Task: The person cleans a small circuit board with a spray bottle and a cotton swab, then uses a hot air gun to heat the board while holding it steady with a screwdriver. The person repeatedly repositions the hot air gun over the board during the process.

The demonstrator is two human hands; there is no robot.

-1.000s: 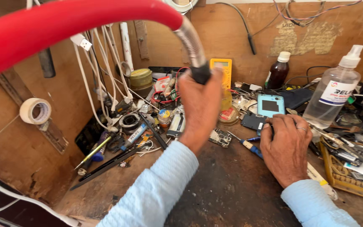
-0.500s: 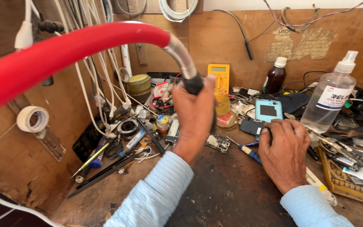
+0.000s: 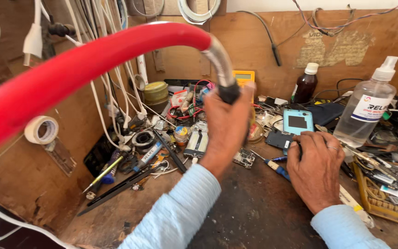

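Flexible lamp arm point(image 3: 116, 60), red sleeve with metal neck, arcs over the worktop point(image 3: 254, 216); your left hand point(image 3: 226, 124) is raised, grip closed around its black tip. Your right hand point(image 3: 316, 168) lies palm-down, fingers curled, beside one blue phone point(image 3: 298, 122). One clear spray bottle point(image 3: 367, 110) with white label, one brown bottle point(image 3: 306, 84) stand behind.

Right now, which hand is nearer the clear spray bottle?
Right. The right hand rests on the bench just left of the spray bottle; the left hand grips the gooseneck farther left.
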